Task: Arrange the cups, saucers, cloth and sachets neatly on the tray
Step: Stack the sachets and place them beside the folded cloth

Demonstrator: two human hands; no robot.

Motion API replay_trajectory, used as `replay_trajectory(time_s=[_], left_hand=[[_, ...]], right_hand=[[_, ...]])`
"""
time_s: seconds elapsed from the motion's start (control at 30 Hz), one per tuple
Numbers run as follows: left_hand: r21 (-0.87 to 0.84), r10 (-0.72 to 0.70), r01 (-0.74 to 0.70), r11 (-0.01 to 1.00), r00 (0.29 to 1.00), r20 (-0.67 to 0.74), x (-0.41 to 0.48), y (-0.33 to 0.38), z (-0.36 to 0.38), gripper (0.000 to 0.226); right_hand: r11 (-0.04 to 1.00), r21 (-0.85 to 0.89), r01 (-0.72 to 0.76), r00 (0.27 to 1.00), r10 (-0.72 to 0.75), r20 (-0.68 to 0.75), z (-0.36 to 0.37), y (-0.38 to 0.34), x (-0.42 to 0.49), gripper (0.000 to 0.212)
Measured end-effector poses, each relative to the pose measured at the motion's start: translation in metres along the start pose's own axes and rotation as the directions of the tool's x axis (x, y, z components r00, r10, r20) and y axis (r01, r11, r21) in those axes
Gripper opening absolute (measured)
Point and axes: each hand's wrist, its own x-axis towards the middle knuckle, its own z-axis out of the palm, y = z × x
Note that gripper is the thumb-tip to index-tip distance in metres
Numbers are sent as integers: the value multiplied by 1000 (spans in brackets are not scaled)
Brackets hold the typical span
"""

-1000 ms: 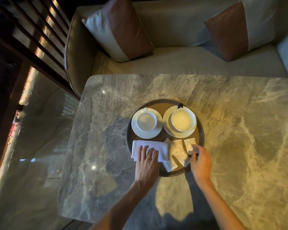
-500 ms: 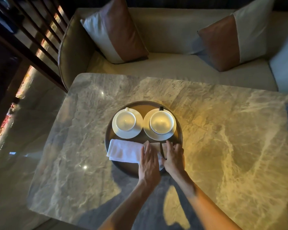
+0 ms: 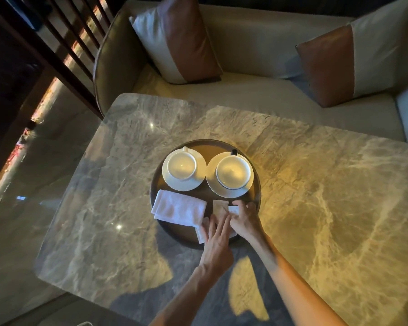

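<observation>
Resting at frame centre on veined marble table (image 3: 316, 208), the round dark tray (image 3: 257, 182) holds two glossy white cups on saucers (image 3: 183, 168), folded terry cloth (image 3: 178, 207) and paper sachets (image 3: 220, 206). Left hand (image 3: 216, 241) lies flat, fingers spread over sachets; right hand (image 3: 244, 218) pinches a white sachet (image 3: 234, 210).

I see a dim room with warm yellow light pooling on the veined grey marble table (image 3: 316, 184). My arms' shadows darken its near edge; small glare spots dot its left. Corners fall black, edges bow, fine detail is soft.
</observation>
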Motion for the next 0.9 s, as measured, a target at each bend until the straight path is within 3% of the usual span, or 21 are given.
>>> replay_trajectory(time_s=[0.13, 0.3, 0.37, 0.47, 0.57, 0.77, 0.9], left_hand=[[-136, 110, -127, 982, 986, -128, -4, -7, -2, 90], [-303, 135, -178, 936, 978, -160, -12, -14, -12, 81], [-316, 66, -136, 939, 973, -223, -16, -11, -12, 67], [-170, -60, 21, 985, 971, -230, -22, -7, -2, 63], [-80, -240, 229, 970, 950, -199, -27, -4, 6, 69], [-310, -388, 295, 904, 870, -303, -15, 4, 6, 24], [-468, -484, 317, 825, 824, -295, -9, 13, 9, 49]], right_hand=[[998, 6, 65, 997, -64, -41, 1, 2, 2, 40], [959, -219, 181, 980, -195, -44, 10, 6, -9, 58], [958, -228, 173, 975, -199, -96, 13, 1, -13, 54], [984, -104, 144, 979, -157, -130, 15, -5, -13, 43], [997, 49, 56, 998, -55, -26, 10, -4, -5, 40], [993, 115, 5, 976, -30, 214, 3, 6, 8, 41], [980, 201, -1, 960, -55, 274, 5, 6, 8, 36]])
